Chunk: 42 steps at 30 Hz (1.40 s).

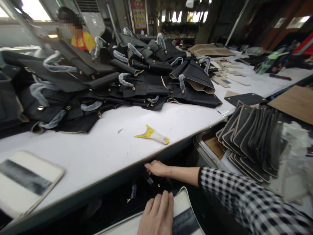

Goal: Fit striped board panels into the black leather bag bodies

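Observation:
My left hand (157,213) is at the bottom middle, its fingers bent together over the upper edge of a white panel (184,200) with a dark stripe. Farther forward, my right hand (157,168) is at the table's front edge, fingers curled in; whatever they hold is hidden. Below it, in shadow, lie black pieces with plastic-wrapped handles (133,190) and small gold fittings. On the white table (97,150) just beyond my right hand rests a yellow and white forked piece (153,134). A similar striped white panel (29,179) lies at the left.
Black bag bodies (146,85) with wrapped handles are heaped along the table's far side. A stack of dark panels (251,140) stands at the right, near a brown board (295,102). Behind the heap is a person in yellow (88,39). A green bottle (269,62) stands farther right.

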Motion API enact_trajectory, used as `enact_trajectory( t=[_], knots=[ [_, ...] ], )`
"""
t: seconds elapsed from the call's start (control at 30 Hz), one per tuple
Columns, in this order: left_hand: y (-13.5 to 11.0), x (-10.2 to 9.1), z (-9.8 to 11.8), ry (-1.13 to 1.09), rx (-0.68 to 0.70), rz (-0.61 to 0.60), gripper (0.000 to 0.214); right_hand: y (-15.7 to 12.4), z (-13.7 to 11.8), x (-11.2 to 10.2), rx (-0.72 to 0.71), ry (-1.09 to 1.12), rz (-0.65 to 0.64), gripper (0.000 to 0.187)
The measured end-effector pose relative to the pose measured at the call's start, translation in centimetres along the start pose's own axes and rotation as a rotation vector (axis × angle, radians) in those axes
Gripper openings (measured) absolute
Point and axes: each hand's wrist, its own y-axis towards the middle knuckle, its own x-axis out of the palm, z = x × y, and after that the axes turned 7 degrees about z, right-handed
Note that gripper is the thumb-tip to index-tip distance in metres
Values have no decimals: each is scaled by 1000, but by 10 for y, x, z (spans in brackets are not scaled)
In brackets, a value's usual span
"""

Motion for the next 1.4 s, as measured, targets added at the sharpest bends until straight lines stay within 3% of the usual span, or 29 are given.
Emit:
enact_trajectory(
  t=[0.1,0.2,0.33,0.47,0.73,0.93,1.23,1.4],
  knots=[
    [9,-17,-4,-171,-103,-76,40,-33,-23,-5,-72,9,20,64],
    [7,-39,-17,-369,-312,-105,38,-65,-36,0,-125,-70,43,62],
    [-21,-61,-55,-455,-571,-80,39,-88,-44,9,-194,-247,48,52],
    [-52,-71,-87,-447,-734,-177,23,-97,-51,17,-257,-445,101,50],
    [-67,-66,-94,-454,-658,-99,20,-110,-61,28,-398,-776,185,56],
    [-78,-69,-99,-541,-636,-59,21,-117,-74,39,-439,-920,174,61],
    [-120,-66,-130,-887,-813,31,17,-115,-86,58,-467,-975,140,67],
    [-138,-61,-134,-1081,-868,100,23,-111,-94,72,-484,-976,105,67]
  ],
)
